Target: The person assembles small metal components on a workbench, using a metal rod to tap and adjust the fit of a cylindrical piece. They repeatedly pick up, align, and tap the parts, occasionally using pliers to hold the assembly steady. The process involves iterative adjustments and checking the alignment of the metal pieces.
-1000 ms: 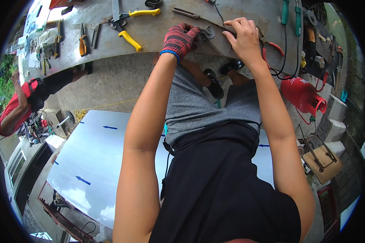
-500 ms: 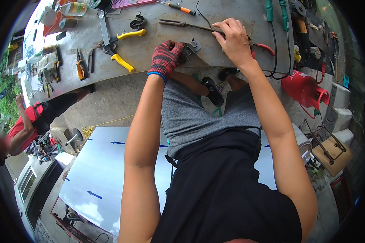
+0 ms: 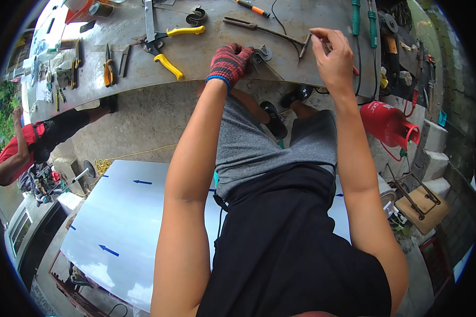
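My left hand (image 3: 231, 64), in a red and black striped knit glove, is closed on a curled metal piece (image 3: 263, 53) at the near edge of the metal workbench (image 3: 195, 57). The glove hides part of that piece. My bare right hand (image 3: 333, 58) is raised at the right, with bent fingers and a gap between thumb and forefinger. Its fingertips are by the upper end of the crossbar of a T-handled rod (image 3: 276, 35); I cannot tell whether they touch. The rod's slotted far end points left. Another curled metal strip (image 3: 197, 17) lies farther back.
Yellow-handled snips (image 3: 169, 64), orange-handled pliers (image 3: 109, 71) and an orange and black screwdriver (image 3: 253, 8) lie on the bench. Green-handled cables (image 3: 373, 29) hang over its right side. A red gas cylinder (image 3: 388, 124) stands right. Another person (image 3: 24, 140) is at far left.
My right hand has come off the rod's handle and shifted right, leaving the crossbar in plain sight. My left hand still grips the curled metal piece. The whole view has shifted slightly.
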Demonstrator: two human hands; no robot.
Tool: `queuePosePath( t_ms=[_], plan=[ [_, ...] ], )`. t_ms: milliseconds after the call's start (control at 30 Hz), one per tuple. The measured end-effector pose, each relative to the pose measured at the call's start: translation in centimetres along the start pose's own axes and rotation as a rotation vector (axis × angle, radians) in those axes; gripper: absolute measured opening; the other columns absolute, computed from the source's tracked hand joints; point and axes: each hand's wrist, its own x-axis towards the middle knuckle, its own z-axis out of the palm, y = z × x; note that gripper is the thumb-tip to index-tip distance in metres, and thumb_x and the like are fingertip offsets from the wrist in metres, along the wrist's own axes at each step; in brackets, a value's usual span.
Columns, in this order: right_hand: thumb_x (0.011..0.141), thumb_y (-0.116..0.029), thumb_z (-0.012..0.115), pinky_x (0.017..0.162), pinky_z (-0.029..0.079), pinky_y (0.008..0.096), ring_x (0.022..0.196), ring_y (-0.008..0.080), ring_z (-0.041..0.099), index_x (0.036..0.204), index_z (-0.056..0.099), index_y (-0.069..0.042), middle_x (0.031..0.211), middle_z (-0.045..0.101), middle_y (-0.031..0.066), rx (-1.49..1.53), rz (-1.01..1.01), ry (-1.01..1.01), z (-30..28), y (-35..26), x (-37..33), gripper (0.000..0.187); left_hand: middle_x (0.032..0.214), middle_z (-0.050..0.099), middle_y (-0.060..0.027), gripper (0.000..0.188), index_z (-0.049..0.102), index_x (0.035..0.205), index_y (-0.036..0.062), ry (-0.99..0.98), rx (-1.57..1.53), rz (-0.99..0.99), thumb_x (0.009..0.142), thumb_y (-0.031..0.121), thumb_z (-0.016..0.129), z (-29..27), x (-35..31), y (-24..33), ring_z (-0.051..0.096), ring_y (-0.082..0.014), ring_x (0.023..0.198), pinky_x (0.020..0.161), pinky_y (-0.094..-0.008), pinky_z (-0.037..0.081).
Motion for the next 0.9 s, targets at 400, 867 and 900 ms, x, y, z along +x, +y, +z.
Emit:
queuePosePath(
  t_ms=[400,867,900],
  plan=[
    [0.092,-0.006,0.071,0.082,0.052,0.0333,0.092,0.0215,0.066,0.106,0.074,-0.006,0.098,0.069,0.0084,0.025,0.209,-0.038,-3.3,-0.8,-7.0,0.015,0.113,0.075,-0.0204,0.054,0.073,0.123,0.0040,0.002,-0.017,-0.001,0.093,0.048,0.069,0.4,0.4,-0.3,0.073,-0.0335,0.104,0.095,-0.0419,0.054],
    [0.088,-0.005,0.069,0.087,0.050,0.0408,0.094,0.0302,0.063,0.100,0.073,-0.005,0.096,0.069,0.0104,-0.045,-0.005,-0.068,-0.6,-1.0,-1.8,0.013,0.112,0.075,-0.0225,0.054,0.072,0.121,0.0023,0.006,0.078,0.020,0.093,0.049,0.068,-0.2,-0.3,0.7,0.072,-0.0364,0.106,0.095,-0.0437,0.054],
    [0.087,-0.004,0.069,0.087,0.050,0.0410,0.094,0.0306,0.063,0.100,0.073,-0.005,0.096,0.069,0.0106,-0.048,-0.047,-0.071,0.1,-0.7,-0.8,0.014,0.109,0.075,-0.0221,0.054,0.072,0.120,0.0018,0.008,0.062,0.008,0.093,0.048,0.068,-0.1,-0.3,0.6,0.073,-0.0351,0.103,0.093,-0.0431,0.055]
  ],
)
